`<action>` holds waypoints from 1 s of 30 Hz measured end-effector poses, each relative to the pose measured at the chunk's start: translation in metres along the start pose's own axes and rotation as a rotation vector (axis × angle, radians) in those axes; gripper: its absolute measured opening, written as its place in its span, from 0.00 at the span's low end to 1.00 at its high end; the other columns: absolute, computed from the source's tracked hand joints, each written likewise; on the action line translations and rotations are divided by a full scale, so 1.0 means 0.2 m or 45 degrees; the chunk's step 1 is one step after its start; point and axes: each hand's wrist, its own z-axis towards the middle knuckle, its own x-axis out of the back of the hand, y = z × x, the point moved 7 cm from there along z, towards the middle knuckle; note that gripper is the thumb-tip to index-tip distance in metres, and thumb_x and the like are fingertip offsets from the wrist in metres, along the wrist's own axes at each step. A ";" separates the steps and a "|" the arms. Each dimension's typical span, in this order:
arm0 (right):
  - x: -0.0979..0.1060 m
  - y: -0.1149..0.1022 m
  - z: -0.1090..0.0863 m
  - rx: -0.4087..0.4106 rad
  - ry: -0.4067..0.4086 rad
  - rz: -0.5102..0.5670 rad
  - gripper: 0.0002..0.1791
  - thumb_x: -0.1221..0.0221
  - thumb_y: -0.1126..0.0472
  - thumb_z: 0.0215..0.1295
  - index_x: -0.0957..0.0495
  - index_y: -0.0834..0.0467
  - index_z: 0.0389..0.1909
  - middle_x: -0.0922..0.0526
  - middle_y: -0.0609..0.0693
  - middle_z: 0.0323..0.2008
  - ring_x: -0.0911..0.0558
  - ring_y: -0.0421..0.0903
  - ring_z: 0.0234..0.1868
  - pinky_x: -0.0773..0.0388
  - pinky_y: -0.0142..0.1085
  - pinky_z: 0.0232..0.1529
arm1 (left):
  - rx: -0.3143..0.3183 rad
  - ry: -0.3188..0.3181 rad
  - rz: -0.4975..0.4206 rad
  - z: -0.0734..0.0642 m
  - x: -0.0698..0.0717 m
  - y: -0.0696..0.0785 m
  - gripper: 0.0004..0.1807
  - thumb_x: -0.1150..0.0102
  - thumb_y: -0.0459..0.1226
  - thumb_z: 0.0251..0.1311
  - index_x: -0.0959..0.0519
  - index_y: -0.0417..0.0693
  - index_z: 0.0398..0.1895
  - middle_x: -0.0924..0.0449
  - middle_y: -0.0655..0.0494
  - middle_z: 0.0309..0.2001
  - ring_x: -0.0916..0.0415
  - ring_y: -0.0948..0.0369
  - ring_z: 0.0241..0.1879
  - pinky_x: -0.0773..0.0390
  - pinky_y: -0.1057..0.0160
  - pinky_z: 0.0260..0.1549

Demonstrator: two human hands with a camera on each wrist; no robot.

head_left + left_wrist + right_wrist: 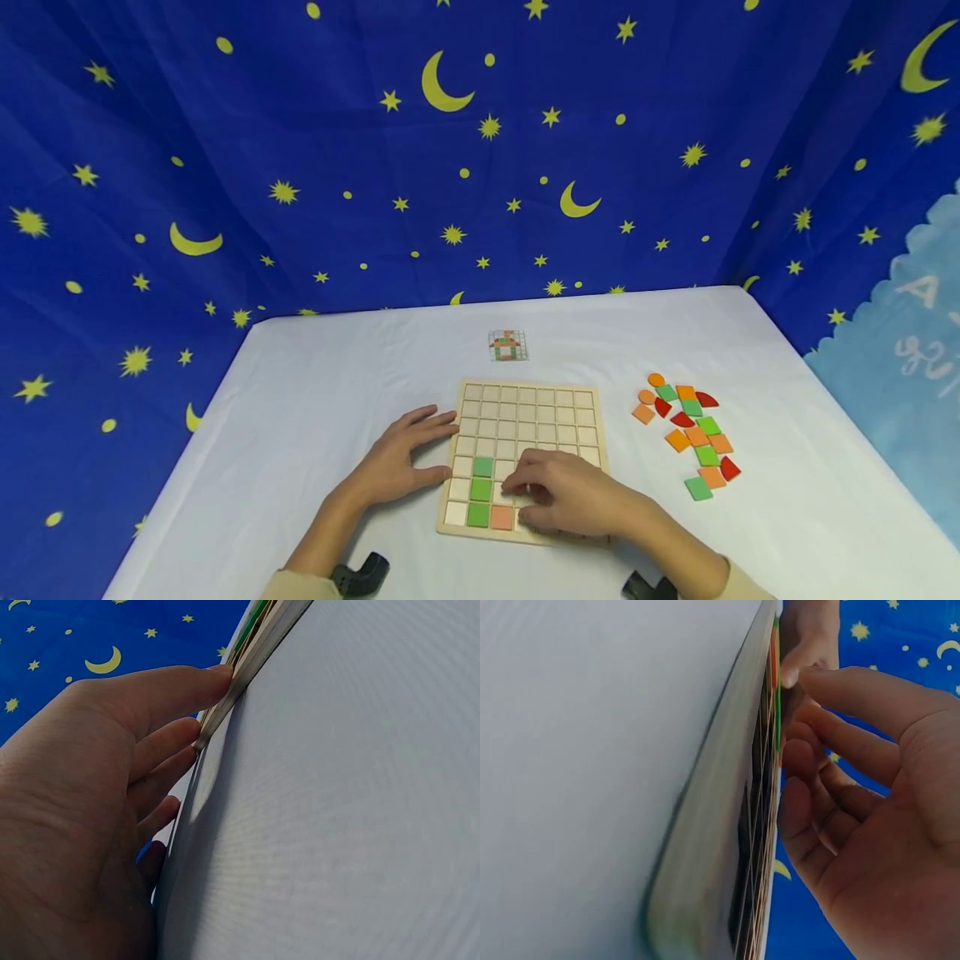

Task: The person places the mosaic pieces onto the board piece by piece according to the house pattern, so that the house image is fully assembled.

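A square wooden grid board (527, 412) lies on the table. Three green tiles fill cells in one column near its left side: a bluish-green tile (482, 467) above two brighter ones, the lowest green tile (477, 514) being in the bottom row. Beside that one sits an orange square tile (502, 517). My left hand (401, 458) rests with extended fingers against the board's left edge; its thumb touches the rim in the left wrist view. Over the lower middle of the board, my right hand (581, 492) hovers, fingers loosely bent, thumb and index apart, no tile visible between them.
Loose tiles in orange, green and red, including red quarter-round pieces (682, 420) and an orange disc (656, 380), lie scattered right of the board. A small pattern card (508, 345) lies behind it. A blue star-patterned curtain (517, 158) stands behind the white table (360, 358).
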 end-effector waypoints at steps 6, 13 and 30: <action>0.05 0.05 -0.02 -0.054 0.005 0.008 0.15 0.35 0.53 0.60 0.17 0.46 0.48 0.23 0.34 0.38 0.26 0.35 0.34 0.28 0.28 0.36 | 0.003 0.005 0.007 0.01 0.00 -0.01 0.35 0.33 0.57 0.52 0.28 0.65 0.65 0.38 0.73 0.68 0.51 0.60 0.71 0.43 0.41 0.62; 0.10 0.11 -0.05 -0.075 0.042 0.061 0.15 0.34 0.56 0.60 0.17 0.48 0.48 0.22 0.37 0.38 0.24 0.37 0.33 0.26 0.29 0.34 | -0.017 0.011 0.015 0.01 0.00 -0.01 0.35 0.33 0.56 0.52 0.28 0.64 0.65 0.38 0.72 0.68 0.51 0.60 0.71 0.44 0.41 0.62; 0.21 0.22 -0.13 -0.132 0.119 0.040 0.16 0.34 0.57 0.60 0.18 0.51 0.50 0.21 0.39 0.38 0.24 0.39 0.35 0.25 0.31 0.36 | -0.010 0.003 0.008 0.00 0.00 0.00 0.35 0.33 0.57 0.52 0.28 0.65 0.65 0.38 0.74 0.68 0.51 0.60 0.71 0.44 0.41 0.63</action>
